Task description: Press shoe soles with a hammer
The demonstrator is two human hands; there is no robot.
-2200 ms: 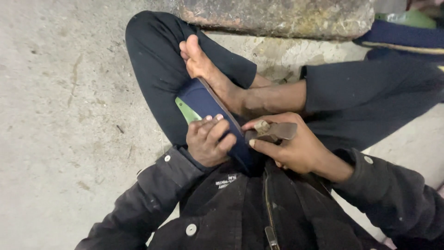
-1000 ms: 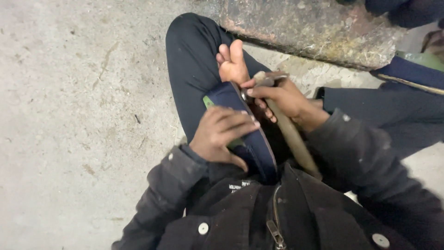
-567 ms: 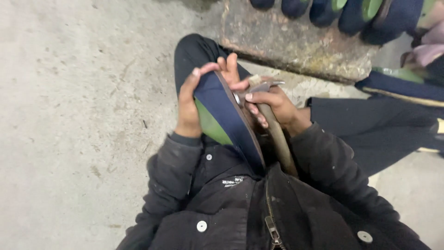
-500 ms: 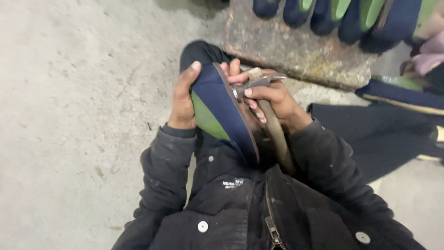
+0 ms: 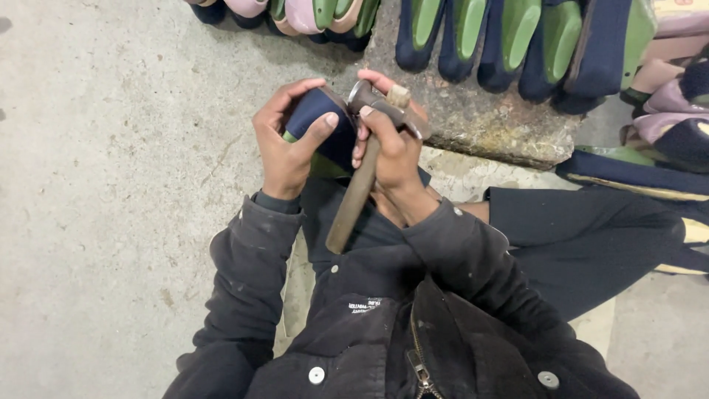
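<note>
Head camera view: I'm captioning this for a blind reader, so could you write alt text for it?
A person seated on a concrete floor grips a navy-and-green foam shoe sole in the left hand, while the right hand holds a wooden-handled metal hammer against it. Similar navy, green and pink soles line a rough stone slab ahead.

A dark blue shoe piece (image 5: 319, 122) with a green edge stood almost upright in front of the person's chest, and a hammer (image 5: 369, 159) with a worn wooden handle and a metal head lay right beside it, maybe touching its top edge.
</note>
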